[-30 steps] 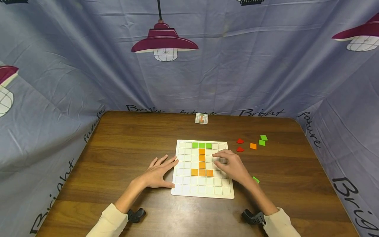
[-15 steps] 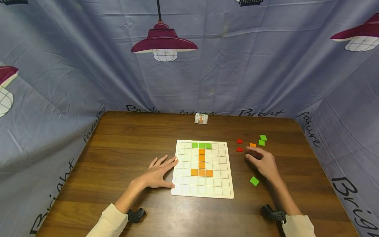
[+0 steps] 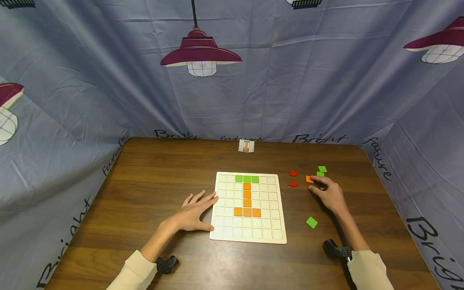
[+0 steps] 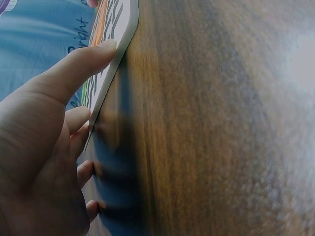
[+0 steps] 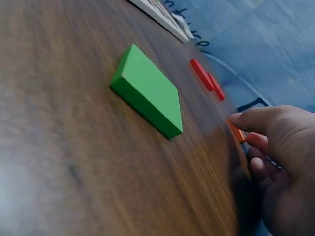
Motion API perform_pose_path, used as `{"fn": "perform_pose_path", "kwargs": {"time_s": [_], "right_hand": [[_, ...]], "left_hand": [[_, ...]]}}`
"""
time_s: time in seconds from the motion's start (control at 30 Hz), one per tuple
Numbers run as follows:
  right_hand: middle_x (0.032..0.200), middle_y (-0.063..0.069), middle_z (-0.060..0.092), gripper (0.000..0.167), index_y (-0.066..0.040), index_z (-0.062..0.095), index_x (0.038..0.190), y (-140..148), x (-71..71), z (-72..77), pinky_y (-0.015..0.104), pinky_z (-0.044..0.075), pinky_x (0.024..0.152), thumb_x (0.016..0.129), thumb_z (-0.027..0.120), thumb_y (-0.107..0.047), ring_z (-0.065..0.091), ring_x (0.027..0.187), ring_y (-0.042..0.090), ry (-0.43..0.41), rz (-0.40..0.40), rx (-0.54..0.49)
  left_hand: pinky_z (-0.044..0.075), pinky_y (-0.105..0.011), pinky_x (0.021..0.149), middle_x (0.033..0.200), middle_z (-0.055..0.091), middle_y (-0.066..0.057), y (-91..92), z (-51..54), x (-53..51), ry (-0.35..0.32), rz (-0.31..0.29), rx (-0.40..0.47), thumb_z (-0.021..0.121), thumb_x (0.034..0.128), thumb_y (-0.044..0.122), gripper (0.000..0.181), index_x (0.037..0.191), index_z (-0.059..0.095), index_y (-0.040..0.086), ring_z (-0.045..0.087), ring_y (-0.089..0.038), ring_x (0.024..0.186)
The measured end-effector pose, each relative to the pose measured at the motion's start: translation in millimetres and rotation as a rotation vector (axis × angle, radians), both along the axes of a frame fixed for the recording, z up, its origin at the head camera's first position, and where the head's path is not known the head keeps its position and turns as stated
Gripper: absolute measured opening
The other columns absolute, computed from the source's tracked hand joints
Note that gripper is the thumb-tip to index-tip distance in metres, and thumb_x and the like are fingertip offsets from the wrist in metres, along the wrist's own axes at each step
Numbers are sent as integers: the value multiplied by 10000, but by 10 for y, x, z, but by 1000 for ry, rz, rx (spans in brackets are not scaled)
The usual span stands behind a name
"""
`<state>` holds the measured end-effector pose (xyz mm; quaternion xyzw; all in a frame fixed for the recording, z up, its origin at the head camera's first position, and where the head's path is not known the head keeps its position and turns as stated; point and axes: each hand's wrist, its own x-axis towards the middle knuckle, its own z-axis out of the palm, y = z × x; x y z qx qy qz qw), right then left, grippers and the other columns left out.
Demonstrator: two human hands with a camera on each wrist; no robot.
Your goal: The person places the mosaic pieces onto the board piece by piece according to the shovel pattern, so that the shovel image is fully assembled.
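Observation:
A white gridded board [image 3: 227, 233] lies on the table, with green squares [image 3: 247, 178] in its top row and orange squares [image 3: 247, 194] below them forming an upside-down T. My left hand [image 3: 192, 213] rests at the board's left edge, fingers spread and thumb [image 4: 106, 51] on the rim. To the right of the board, my right hand [image 3: 330, 195] is at a loose orange square tile [image 3: 309, 179]; the index fingertip covers its right side. In the right wrist view the orange tile [image 5: 237, 131] shows between thumb and fingers; no firm pinch is visible.
Two red pieces [image 3: 293, 183] lie left of the orange tile. Two green tiles [image 3: 322, 169] lie just behind the right hand, one partly covered. Another green tile [image 3: 311, 222] lies nearer the front. A small patterned card [image 3: 246, 146] sits at the table's back edge.
My right hand has moved from above the board, rightward to the loose orange tile. The front green tile, earlier mostly covered by the right arm, is now in full view. My left hand stays put.

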<state>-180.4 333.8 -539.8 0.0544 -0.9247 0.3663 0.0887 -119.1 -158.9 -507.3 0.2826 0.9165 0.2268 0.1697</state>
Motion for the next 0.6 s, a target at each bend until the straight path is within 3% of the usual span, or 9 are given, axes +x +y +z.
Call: {"fn": "perform_pose_path", "kwargs": {"time_s": [0.17, 0.6], "right_hand": [[1236, 189, 642, 372, -8, 690, 1242, -11, -73, -9, 107, 401, 704, 892, 762, -110, 584, 999, 237, 19, -12, 4], [1157, 180, 643, 300, 3, 729, 1163, -2, -154, -49, 242, 425, 746, 871, 767, -54, 584, 916, 234, 60, 9, 47]], "left_hand": [[33, -655, 1134, 1637, 242, -38, 3, -2, -3, -1, -1, 7, 761, 837, 470, 926, 1581, 320, 140, 111, -377, 1496], [35, -660, 1132, 1635, 248, -35, -1, -9, -5, -5, 5, 11, 762, 834, 478, 930, 1580, 323, 138, 116, -375, 1496]]}}
